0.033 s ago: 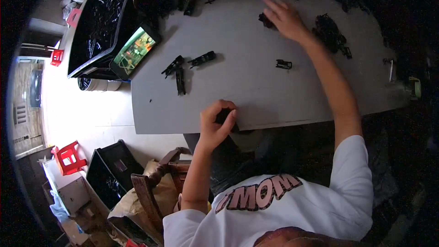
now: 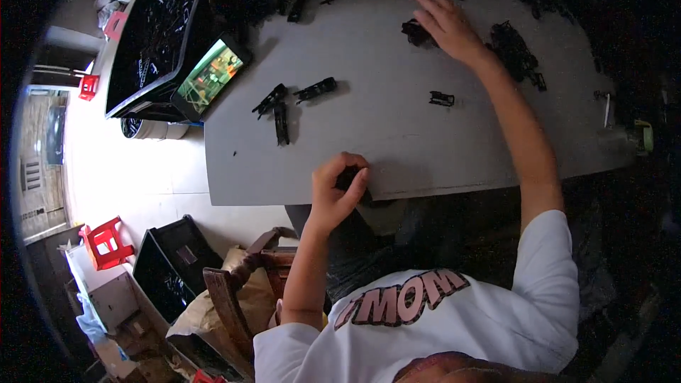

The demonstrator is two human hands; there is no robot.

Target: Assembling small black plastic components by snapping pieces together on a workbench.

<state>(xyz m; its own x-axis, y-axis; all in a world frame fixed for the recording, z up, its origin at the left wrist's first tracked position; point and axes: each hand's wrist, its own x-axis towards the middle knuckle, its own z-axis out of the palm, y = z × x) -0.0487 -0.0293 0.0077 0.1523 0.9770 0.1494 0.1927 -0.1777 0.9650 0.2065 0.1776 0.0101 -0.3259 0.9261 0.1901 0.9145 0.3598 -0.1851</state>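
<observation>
At the near edge of the grey table point(image 2: 383, 124), my left hand point(image 2: 337, 184) is closed around a black plastic part point(image 2: 347, 178), mostly hidden by the fingers. My right arm reaches far across the tabletop. With fingers stretched out, my right hand point(image 2: 448, 28) hovers over or touches a dark part point(image 2: 417, 32); contact is unclear. Nearer to me lies a single small black part point(image 2: 441, 98). Left of centre, a black part point(image 2: 316, 89) rests beside two others, one slanted point(image 2: 269, 101) and one lengthwise point(image 2: 281, 125).
A pile of black parts point(image 2: 512, 50) sits right of my right hand. At the left, a phone point(image 2: 211, 79) leans against a large black bin point(image 2: 159, 35) full of parts. Beyond the table's left side stand a red stool point(image 2: 108, 242), a black crate point(image 2: 174, 259) and a wooden chair point(image 2: 225, 305).
My right hand has shifted slightly to the right, uncovering a little more of the dark part by its fingers. My left hand stays in place.
</observation>
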